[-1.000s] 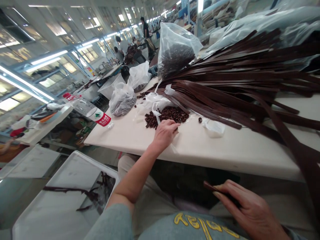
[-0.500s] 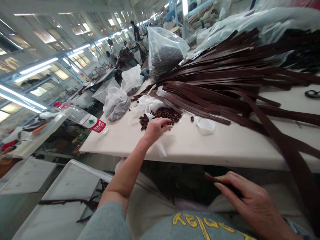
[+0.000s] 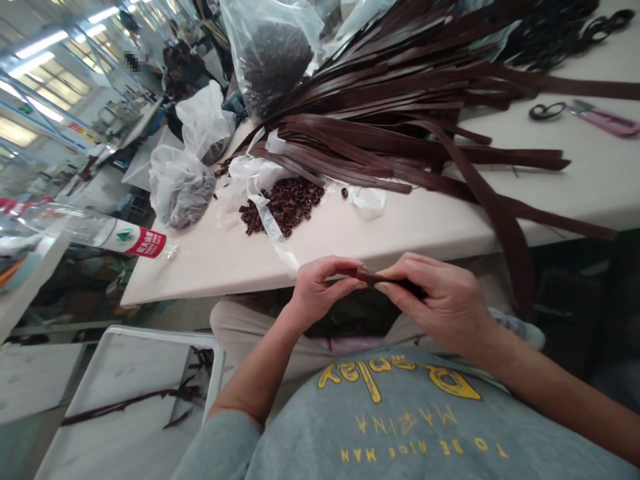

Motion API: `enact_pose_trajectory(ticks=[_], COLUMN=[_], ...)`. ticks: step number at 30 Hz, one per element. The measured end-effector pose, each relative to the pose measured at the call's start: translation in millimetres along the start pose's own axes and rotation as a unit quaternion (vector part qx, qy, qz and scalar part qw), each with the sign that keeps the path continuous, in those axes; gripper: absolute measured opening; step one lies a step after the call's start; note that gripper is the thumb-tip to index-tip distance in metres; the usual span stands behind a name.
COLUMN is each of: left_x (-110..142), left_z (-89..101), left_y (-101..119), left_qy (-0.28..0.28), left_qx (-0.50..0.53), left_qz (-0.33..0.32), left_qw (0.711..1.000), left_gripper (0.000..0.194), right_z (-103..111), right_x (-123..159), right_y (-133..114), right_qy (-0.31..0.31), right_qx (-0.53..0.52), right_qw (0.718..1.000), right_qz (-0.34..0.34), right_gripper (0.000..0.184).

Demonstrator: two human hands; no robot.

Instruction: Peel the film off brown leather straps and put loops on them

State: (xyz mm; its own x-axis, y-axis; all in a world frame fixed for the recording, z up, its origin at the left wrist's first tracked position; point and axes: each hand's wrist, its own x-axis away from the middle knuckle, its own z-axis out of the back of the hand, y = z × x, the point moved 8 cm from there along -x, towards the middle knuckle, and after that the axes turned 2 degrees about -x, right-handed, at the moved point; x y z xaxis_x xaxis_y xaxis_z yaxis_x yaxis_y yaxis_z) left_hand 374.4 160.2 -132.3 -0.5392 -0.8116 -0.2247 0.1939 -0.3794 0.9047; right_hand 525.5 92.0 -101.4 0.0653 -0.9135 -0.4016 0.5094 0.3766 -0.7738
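Above my lap, just off the table's front edge, both hands meet at the end of a dark brown strap [image 3: 375, 277]. My right hand [image 3: 443, 297] is closed round the strap, its thumb and forefinger pinching close to the tip. My left hand [image 3: 323, 290] pinches a small brown loop [image 3: 359, 271] against that tip; the fingers hide most of it, and I cannot tell whether the strap passes through it. A pile of small brown loops [image 3: 295, 203] lies on the table beyond my left hand. Behind it spreads a bundle of long brown straps [image 3: 360, 150].
On the white table [image 3: 210, 273] are filled plastic bags [image 3: 183, 187], a plastic scrap [image 3: 367, 200], and pink-handled snips [image 3: 607, 123] at right. A plastic bottle [image 3: 107, 233] lies at the left corner. A white bin [image 3: 110, 380] with strap scraps stands low at left.
My left hand has come back from the loop pile with a small loop and now meets my right hand. The right hand has moved up and left in view with the strap; the view has tilted down.
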Motion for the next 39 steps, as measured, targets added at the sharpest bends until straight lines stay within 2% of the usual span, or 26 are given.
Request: enact_pose_trajectory(ticks=[3,9,12,17,22,26,29,31,34,39], left_x=[2.3,3.4,4.5,4.8,7.0,15.8,25.7,30.7,33.1,34.7], left_z=[-2.8,-8.9,-12.4,-13.3,-25.4,-36.2,-40.8,-39.8,-30.0,-8.4], left_y=[-1.3,-13.4,-16.9,-13.1,-15.9,-27.7,-39.6,-44.6,-45.8,-47.0], left_qy=[-0.006,0.005,0.014,0.011,-0.035,-0.022,0.017,0.038,0.064,0.101], left_qx=[0.018,0.152,0.182,0.168,0.138,0.234,0.276,0.259,0.225,0.198], left_qz=[0.009,0.056,0.079,0.07,0.082,0.123,0.168,0.188,0.185,0.174], left_qw=[1.0,0.987,0.98,0.983,0.986,0.964,0.946,0.947,0.955,0.959], left_gripper=[0.024,0.036,0.037,0.034,0.032,0.036,0.037,0.034,0.031,0.029], right_z=[-4.3,-3.5,-5.1,-10.8,-16.0,-16.7,-17.8,-19.8,-23.1,-26.3], right_x=[1.7,4.3,4.9,9.0,12.8,10.5,8.1,8.4,13.8,27.4], right_y=[0.9,6.8,11.4,17.3,15.5,15.4,17.2,20.0,26.3,30.5], right_qy=[-0.011,-0.022,-0.031,-0.036,-0.027,-0.013,-0.01,-0.021,-0.052,-0.109], right_qx=[0.0,-0.031,-0.052,-0.067,-0.045,-0.064,-0.074,-0.066,-0.041,0.075], right_qw=[1.0,0.999,0.997,0.995,0.998,0.997,0.996,0.996,0.996,0.99], right_qz=[0.0,-0.028,-0.055,-0.066,-0.035,-0.04,-0.046,-0.05,-0.061,-0.042], right_gripper=[0.012,0.012,0.012,0.012,0.013,0.012,0.012,0.011,0.012,0.024])
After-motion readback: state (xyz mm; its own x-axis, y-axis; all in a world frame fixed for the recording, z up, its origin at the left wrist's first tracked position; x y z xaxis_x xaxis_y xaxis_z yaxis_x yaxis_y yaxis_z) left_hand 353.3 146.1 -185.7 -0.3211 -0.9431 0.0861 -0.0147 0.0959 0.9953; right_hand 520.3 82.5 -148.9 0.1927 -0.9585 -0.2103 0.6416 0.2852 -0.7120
